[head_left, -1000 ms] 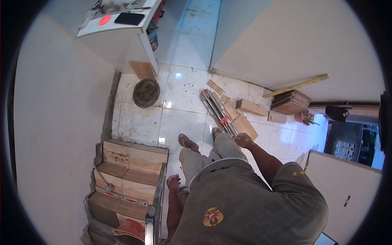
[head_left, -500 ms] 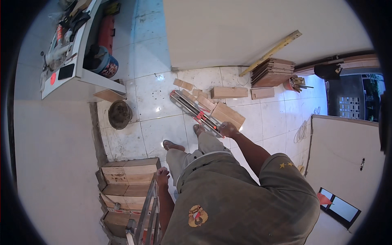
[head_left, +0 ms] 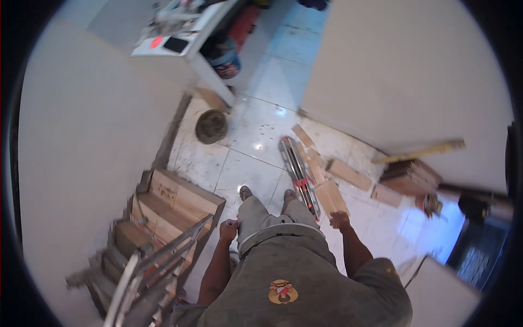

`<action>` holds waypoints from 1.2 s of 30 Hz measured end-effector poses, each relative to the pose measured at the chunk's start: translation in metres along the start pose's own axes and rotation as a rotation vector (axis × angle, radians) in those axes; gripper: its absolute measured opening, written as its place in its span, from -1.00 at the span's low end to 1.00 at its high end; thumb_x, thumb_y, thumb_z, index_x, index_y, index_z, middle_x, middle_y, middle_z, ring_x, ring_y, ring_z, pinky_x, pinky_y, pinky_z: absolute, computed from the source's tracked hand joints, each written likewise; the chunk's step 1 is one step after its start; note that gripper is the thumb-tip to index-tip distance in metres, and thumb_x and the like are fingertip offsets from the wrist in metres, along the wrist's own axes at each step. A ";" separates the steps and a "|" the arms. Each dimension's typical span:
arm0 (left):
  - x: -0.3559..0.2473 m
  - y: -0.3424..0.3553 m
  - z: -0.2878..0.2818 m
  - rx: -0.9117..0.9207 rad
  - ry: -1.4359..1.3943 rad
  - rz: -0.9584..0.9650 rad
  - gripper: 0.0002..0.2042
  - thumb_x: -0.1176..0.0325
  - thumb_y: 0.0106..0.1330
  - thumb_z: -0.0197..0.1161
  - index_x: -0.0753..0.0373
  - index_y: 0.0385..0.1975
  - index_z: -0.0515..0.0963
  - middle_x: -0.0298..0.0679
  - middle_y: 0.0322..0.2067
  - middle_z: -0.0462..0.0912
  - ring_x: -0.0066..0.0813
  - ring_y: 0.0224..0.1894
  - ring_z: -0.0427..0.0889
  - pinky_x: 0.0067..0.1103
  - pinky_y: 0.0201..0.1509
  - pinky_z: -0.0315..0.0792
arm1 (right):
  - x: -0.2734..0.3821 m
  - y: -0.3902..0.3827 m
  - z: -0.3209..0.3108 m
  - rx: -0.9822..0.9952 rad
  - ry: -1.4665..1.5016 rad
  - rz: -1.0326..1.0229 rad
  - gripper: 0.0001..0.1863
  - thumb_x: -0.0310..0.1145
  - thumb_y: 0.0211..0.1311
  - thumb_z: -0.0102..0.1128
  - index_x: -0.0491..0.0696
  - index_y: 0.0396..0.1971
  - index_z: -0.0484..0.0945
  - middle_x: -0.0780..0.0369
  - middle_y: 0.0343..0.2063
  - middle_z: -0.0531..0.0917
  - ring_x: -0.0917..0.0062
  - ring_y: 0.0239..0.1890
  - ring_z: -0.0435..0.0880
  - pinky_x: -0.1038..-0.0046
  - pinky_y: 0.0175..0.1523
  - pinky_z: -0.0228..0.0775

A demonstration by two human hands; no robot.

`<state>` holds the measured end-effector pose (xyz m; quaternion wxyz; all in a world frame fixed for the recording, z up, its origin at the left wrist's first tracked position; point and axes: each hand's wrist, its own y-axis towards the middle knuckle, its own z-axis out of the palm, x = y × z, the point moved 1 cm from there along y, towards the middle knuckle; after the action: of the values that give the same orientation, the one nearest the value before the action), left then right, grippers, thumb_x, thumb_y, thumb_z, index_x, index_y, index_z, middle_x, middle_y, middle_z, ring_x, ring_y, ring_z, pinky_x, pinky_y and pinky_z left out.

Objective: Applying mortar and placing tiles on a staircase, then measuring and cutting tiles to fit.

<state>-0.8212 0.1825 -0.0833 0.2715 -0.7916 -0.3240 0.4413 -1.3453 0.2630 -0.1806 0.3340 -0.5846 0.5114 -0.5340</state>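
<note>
Looking down: the person stands on a pale tiled floor, own legs and shirt filling the lower middle of the view.
Left hand: curled into a loose fist at the hip, touching the trouser waist; whether it pinches the cloth I cannot tell.
Right hand: fingers bent, narrow, hanging beside the right hip and holding nothing that shows; it sits just above the near end of a wooden plank in the picture.
Tile cutter: a long rail tool with red parts, lying flat on the floor just ahead of the feet, running away from the person; the plank lies touching or just beside its right side.
Loose wood pieces: several short brown boards scattered to the right of the cutter, apart from each other.
Stack of boards: piled near the wall on the right, with a long yellowish straightedge leaning just above it.
Wooden steps: brown-clad stairs at the left, dropping toward the lower left, close beside the left leg.
Metal bars: blurred grey rods crossing the steps at lower left.
Round dark pan: on the floor near the wall corner, well apart from both hands.
Bench: white, at the top, carrying blurred tools and a dark flat device.
Bucket: dark, standing under the bench edge.
</note>
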 end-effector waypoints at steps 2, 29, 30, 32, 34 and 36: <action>0.007 -0.002 -0.007 -0.054 -0.008 -0.013 -0.70 0.16 0.26 0.39 0.32 -0.47 0.65 -0.26 -0.50 0.69 -0.51 -0.42 0.60 -0.49 -0.25 0.49 | 0.036 -0.011 0.008 0.010 -0.039 -0.030 -0.74 -0.18 0.32 0.21 -0.08 -0.24 0.56 0.14 -0.53 0.64 0.37 -0.61 0.63 0.33 -0.62 0.44; -0.096 0.174 -0.118 -0.196 -0.896 -0.187 -0.61 0.05 0.33 0.31 0.33 -0.17 0.63 -0.23 -0.31 0.68 -0.49 -0.31 0.64 -0.49 -0.22 0.53 | 0.438 -0.032 0.301 0.207 -0.642 -0.221 -0.75 -0.17 0.40 0.25 -0.04 -0.24 0.49 0.21 -0.51 0.65 0.54 -0.60 0.61 0.50 -0.58 0.42; -0.089 0.179 -0.114 -0.357 -1.149 -0.220 -0.65 0.12 0.32 0.33 0.32 -0.15 0.62 -0.22 -0.31 0.68 -0.52 -0.31 0.65 -0.52 -0.23 0.54 | 0.458 -0.043 0.317 0.236 -0.703 -0.260 -0.75 -0.17 0.40 0.24 -0.05 -0.25 0.49 0.22 -0.51 0.65 0.54 -0.59 0.61 0.50 -0.57 0.43; -0.045 0.179 -0.090 -0.447 -1.066 -0.280 -0.61 0.06 0.28 0.35 0.29 -0.13 0.63 -0.19 -0.24 0.71 -0.42 -0.21 0.68 -0.48 -0.11 0.54 | 0.486 -0.048 0.342 0.346 -0.779 -0.258 -0.78 -0.20 0.41 0.22 -0.03 -0.25 0.48 0.22 -0.49 0.65 0.52 -0.57 0.62 0.51 -0.55 0.43; -0.038 0.171 -0.074 -0.470 -0.872 -0.318 -0.54 -0.02 0.21 0.35 0.23 -0.08 0.65 -0.08 -0.11 0.74 -0.27 -0.03 0.71 -0.42 0.07 0.53 | 0.518 -0.041 0.351 0.308 -0.865 -0.261 -0.80 -0.21 0.41 0.21 -0.02 -0.24 0.48 0.22 -0.49 0.64 0.52 -0.58 0.62 0.52 -0.55 0.41; -0.047 0.154 -0.059 -0.460 -0.885 -0.444 -0.51 -0.04 0.20 0.34 0.23 -0.05 0.64 -0.08 -0.10 0.73 -0.25 -0.03 0.70 -0.41 0.08 0.53 | 0.549 -0.029 0.343 0.288 -0.888 -0.252 -0.84 -0.25 0.41 0.18 0.00 -0.21 0.47 0.20 -0.48 0.64 0.51 -0.59 0.61 0.53 -0.57 0.37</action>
<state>-0.7466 0.0403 -0.1418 0.0157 -0.4818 -0.6546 0.5824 -1.0583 -0.3068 -0.0695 0.5302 -0.7614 0.1655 -0.3343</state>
